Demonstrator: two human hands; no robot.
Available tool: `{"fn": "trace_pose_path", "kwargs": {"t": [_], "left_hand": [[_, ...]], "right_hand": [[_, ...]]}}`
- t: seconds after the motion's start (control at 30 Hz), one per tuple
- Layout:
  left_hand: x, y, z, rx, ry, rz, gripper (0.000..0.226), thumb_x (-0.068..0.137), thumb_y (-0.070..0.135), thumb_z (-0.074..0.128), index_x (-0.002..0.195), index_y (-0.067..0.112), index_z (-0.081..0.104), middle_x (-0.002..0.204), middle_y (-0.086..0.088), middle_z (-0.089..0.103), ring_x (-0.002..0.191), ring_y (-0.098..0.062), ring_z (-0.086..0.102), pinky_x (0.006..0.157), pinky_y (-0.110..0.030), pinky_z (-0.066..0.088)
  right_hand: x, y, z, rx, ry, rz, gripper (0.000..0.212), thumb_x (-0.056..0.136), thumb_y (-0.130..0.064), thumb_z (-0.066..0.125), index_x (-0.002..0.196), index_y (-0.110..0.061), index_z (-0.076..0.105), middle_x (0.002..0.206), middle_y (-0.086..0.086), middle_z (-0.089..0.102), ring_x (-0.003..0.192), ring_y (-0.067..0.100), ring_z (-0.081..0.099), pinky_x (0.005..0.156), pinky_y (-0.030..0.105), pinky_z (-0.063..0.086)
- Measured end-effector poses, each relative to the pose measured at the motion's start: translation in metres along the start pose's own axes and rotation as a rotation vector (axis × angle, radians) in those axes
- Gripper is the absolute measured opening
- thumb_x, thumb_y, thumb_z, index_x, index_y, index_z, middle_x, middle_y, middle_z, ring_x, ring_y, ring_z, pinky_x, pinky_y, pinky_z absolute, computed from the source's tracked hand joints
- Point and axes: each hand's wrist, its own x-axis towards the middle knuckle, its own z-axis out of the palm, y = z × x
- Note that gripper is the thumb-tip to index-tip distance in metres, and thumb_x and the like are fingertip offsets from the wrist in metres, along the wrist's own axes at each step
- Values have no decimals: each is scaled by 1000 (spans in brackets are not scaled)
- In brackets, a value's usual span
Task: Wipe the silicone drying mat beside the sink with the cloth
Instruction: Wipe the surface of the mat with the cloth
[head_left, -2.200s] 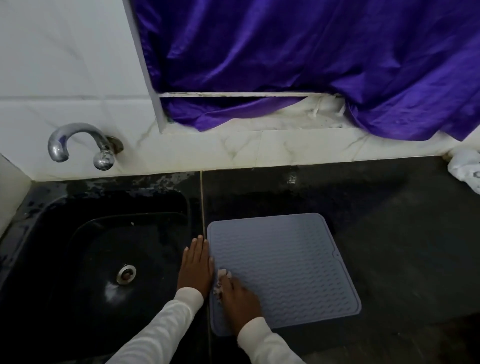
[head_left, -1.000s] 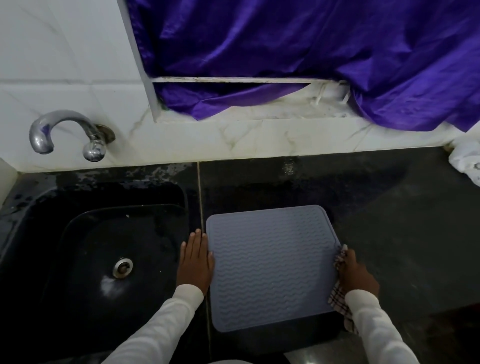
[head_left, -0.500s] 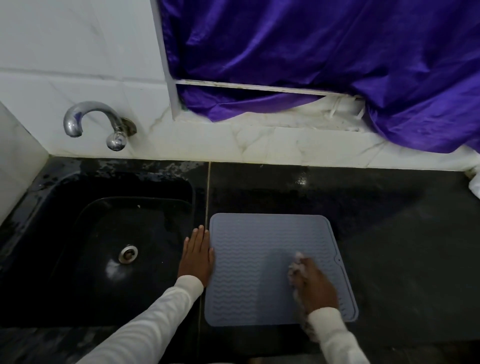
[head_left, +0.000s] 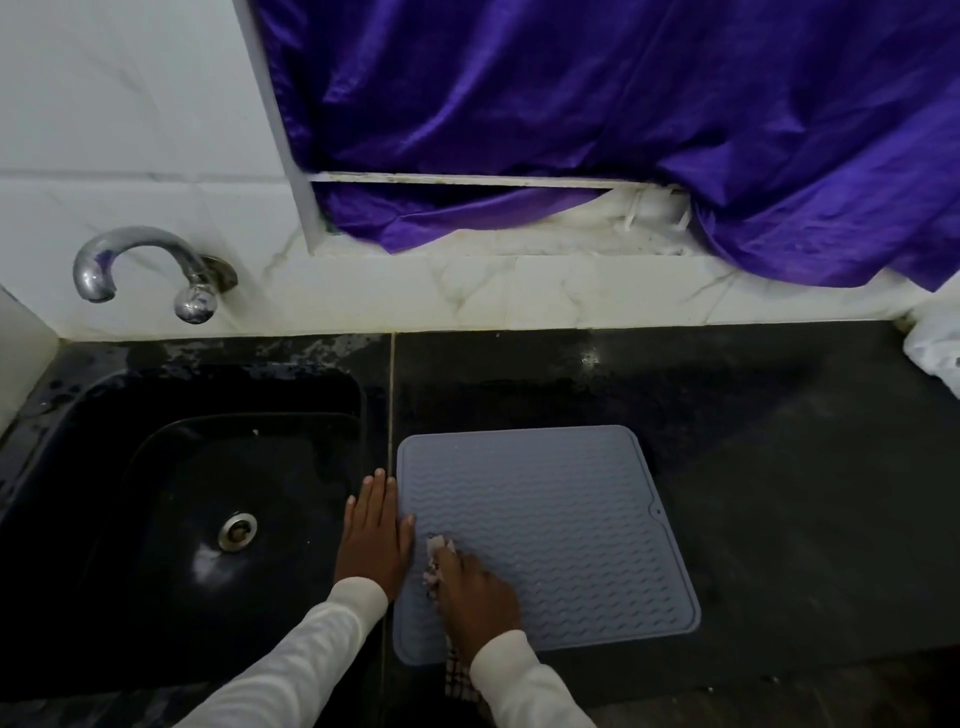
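A grey-blue silicone drying mat (head_left: 561, 525) with a wavy ribbed surface lies flat on the dark counter, just right of the sink. My right hand (head_left: 475, 592) presses a checked cloth (head_left: 439, 564) onto the mat's near left part; the cloth's end pokes out by my fingers and more hangs under my wrist. My left hand (head_left: 374, 535) lies flat, fingers together, on the counter strip at the mat's left edge, thumb touching the mat.
A black sink (head_left: 208, 509) with a metal drain (head_left: 237, 530) fills the left. A chrome tap (head_left: 145, 267) juts from the white tiled wall. Purple fabric (head_left: 623, 114) hangs over the ledge behind. A white bundle (head_left: 935, 348) sits at the far right of the dark counter (head_left: 805, 493).
My right hand has swept the cloth across the mat from its right side to its near left part. My left hand has stayed at the mat's left edge.
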Motion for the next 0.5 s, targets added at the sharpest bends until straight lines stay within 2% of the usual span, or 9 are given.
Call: {"fn": "trace_pose_path", "kwargs": {"t": [0.13, 0.2, 0.23, 0.27, 0.33, 0.4, 0.43, 0.5], "left_hand": [[1, -3, 3, -33, 3, 5, 73, 92, 57, 9, 152, 15, 4, 159, 1, -6, 144, -12, -11, 118, -38, -7], [1, -3, 4, -34, 1, 5, 72, 93, 58, 8, 151, 16, 2, 158, 2, -7, 144, -12, -12, 118, -37, -7], [0, -2, 4, -32, 2, 4, 72, 93, 57, 9, 151, 16, 2, 158, 2, -7, 144, -11, -12, 118, -37, -7], [0, -2, 4, -32, 6, 4, 71, 94, 57, 10, 151, 16, 2, 158, 2, -7, 144, -11, -12, 118, -37, -7], [0, -3, 3, -32, 10, 4, 70, 94, 56, 10, 151, 16, 2, 159, 3, -6, 144, -11, -11, 118, -38, -8], [-1, -3, 3, -18, 9, 1, 69, 95, 57, 10, 151, 17, 1, 158, 4, -7, 144, -10, -13, 118, -37, -9], [-1, -3, 3, -10, 14, -2, 69, 95, 56, 10, 152, 18, 1, 158, 4, -7, 144, -9, -13, 118, -37, -10], [-1, -3, 3, -5, 20, -6, 69, 96, 56, 11, 152, 18, 3, 159, 4, -5, 144, -9, -13, 118, -37, -10]], "right_hand": [[-7, 17, -7, -23, 102, -26, 65, 59, -45, 82, 120, -30, 65, 78, -4, 70, 45, 11, 61, 34, 23, 44], [-9, 35, -13, 48, 83, 14, 50, 74, -43, 60, 123, -34, 57, 76, -5, 69, 43, 13, 60, 32, 24, 42], [-9, 46, -13, 90, 78, 48, 49, 77, -41, 50, 126, -34, 51, 76, -4, 69, 42, 14, 60, 32, 25, 42], [-13, 57, -14, 108, 57, 75, 51, 78, -38, 47, 129, -34, 46, 78, -3, 69, 44, 16, 61, 34, 26, 44], [-19, 84, -17, 139, 73, 141, 58, 87, -32, 53, 142, -36, 33, 99, 3, 69, 63, 23, 68, 50, 33, 53], [-24, 113, -18, 121, 28, 184, 60, 98, -32, 43, 150, -40, 16, 125, 6, 57, 95, 29, 66, 77, 41, 54], [-27, 127, -19, 140, 42, 206, 58, 100, -35, 37, 150, -42, 10, 131, 6, 53, 103, 29, 63, 86, 42, 51], [-30, 158, -25, 163, 41, 303, 53, 101, -43, 30, 149, -44, 8, 135, 5, 50, 110, 28, 60, 93, 42, 49]]}}
